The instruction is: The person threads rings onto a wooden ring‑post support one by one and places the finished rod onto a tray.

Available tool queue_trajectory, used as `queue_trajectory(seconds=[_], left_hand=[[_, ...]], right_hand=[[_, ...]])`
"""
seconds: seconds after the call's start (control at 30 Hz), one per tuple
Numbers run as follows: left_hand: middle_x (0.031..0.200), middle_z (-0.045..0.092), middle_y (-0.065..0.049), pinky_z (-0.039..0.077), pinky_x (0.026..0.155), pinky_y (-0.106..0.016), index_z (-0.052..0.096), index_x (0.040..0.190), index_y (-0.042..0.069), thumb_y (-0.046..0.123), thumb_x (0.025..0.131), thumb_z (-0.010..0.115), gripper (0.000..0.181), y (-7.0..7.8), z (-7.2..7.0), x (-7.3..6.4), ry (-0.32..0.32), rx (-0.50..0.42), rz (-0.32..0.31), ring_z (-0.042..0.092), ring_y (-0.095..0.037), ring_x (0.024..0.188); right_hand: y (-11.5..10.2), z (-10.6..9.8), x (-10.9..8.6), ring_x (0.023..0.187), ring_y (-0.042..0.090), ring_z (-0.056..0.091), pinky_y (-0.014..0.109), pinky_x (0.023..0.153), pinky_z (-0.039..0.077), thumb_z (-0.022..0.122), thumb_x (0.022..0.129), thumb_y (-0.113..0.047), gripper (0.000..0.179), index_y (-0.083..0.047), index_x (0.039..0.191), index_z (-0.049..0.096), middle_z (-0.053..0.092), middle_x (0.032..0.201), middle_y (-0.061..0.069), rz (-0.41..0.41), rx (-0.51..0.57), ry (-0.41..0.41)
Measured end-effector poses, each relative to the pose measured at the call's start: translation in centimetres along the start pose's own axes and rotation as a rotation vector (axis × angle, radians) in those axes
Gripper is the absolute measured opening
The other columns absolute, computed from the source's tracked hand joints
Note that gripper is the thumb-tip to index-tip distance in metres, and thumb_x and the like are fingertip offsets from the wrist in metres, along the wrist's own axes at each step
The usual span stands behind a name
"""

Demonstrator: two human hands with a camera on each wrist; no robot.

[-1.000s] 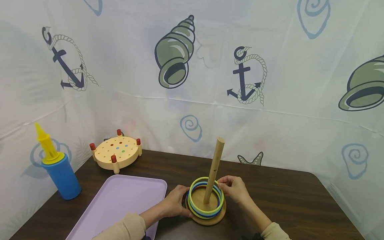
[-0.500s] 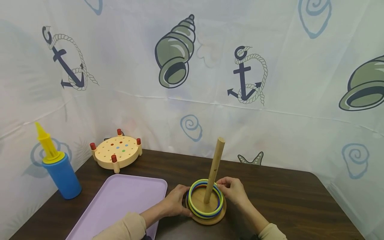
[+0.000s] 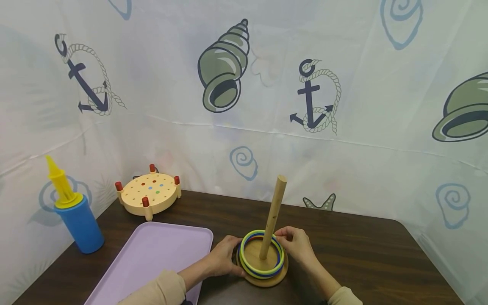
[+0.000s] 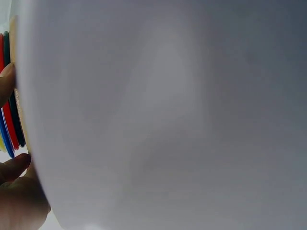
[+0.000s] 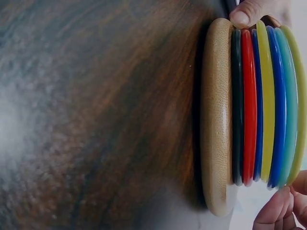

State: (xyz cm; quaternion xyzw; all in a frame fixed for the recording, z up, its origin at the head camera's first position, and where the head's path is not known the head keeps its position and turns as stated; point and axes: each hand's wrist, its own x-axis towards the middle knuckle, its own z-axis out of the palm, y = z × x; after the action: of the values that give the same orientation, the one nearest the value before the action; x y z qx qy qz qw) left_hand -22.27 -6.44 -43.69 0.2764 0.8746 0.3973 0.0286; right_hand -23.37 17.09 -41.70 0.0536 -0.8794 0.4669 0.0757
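Observation:
A wooden ring stand has an upright post (image 3: 273, 216) and a round base (image 5: 217, 120). Several coloured rings circle the post. From the base outward, the right wrist view gives a dark ring (image 5: 237, 105), a red ring (image 5: 249, 105), blue and yellow ones, a teal ring (image 5: 290, 105), and an outermost yellow ring (image 5: 301, 100). My left hand (image 3: 224, 257) grips the stand's left side, thumb and fingers at the base's edge. On the right of the stack, my right hand (image 3: 299, 245) pinches the outermost yellow ring's edge between thumb and fingers.
A lilac tray (image 3: 164, 250) lies left of the stand. Behind it stands a round wooden pegged toy (image 3: 148, 192) with red-tipped legs. A blue pump (image 3: 81, 226) with a yellow top is at far left. A printed curtain (image 3: 171, 84) hangs behind the dark table (image 3: 366, 262).
The top yellow ring has come down on the right side, from tilted to nearly level over the stack. My right hand has lowered slightly with it; the left stays in place.

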Motion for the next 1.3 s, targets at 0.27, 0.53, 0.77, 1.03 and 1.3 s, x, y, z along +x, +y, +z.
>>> queue_trajectory(seconds=[0.27,0.53,0.77,1.03,1.3], left_hand=[[0.118,0.052,-0.018,0.04,0.096,-0.051,0.053,0.123,-0.007,0.018,0.055,0.089,0.081,-0.1,0.1,0.1,0.002,0.001,-0.009,0.051,-0.035,0.11],[0.118,0.052,-0.02,0.04,0.096,-0.051,0.051,0.125,-0.01,0.018,0.055,0.089,0.084,0.0,0.1,-0.1,0.008,0.005,-0.005,0.052,-0.035,0.11],[0.119,0.048,-0.026,0.05,0.087,-0.041,0.043,0.128,-0.018,0.012,0.059,0.088,0.088,0.0,-0.5,-0.6,-0.004,-0.104,0.005,0.053,-0.038,0.107],[0.12,0.051,-0.028,0.052,0.084,-0.035,0.046,0.128,-0.014,0.012,0.07,0.082,0.073,-0.7,-3.3,-2.0,0.057,-0.19,-0.034,0.056,-0.04,0.106],[0.117,0.061,-0.023,0.053,0.082,-0.034,0.056,0.122,-0.007,0.014,0.073,0.079,0.058,-3.3,-7.9,-5.3,0.216,-0.06,-0.137,0.06,-0.034,0.102]], right_hand=[[0.2,-0.3,-0.2,0.058,0.004,0.048,0.019,0.051,0.042,0.067,0.082,0.0,0.008,-0.003,0.089,0.069,0.059,0.07,0.001,-0.034,0.03,0.059],[-1.2,-0.7,-1.3,0.075,0.016,0.063,0.029,0.066,0.054,0.061,0.09,-0.007,0.017,0.002,0.103,0.065,0.063,0.096,0.02,-0.164,0.328,0.133],[-3.2,-0.4,-2.3,0.098,0.013,0.062,0.029,0.084,0.051,0.065,0.086,-0.006,0.027,-0.003,0.113,0.06,0.063,0.106,0.009,-0.183,0.48,0.025],[-3.3,0.2,-2.1,0.092,0.008,0.065,0.025,0.081,0.052,0.071,0.08,-0.003,0.026,-0.001,0.105,0.063,0.068,0.1,0.013,-0.245,0.396,0.052],[-3.4,0.6,-1.9,0.087,0.007,0.065,0.024,0.077,0.053,0.07,0.08,-0.002,0.023,0.001,0.102,0.064,0.069,0.096,0.016,-0.304,0.377,0.081]])
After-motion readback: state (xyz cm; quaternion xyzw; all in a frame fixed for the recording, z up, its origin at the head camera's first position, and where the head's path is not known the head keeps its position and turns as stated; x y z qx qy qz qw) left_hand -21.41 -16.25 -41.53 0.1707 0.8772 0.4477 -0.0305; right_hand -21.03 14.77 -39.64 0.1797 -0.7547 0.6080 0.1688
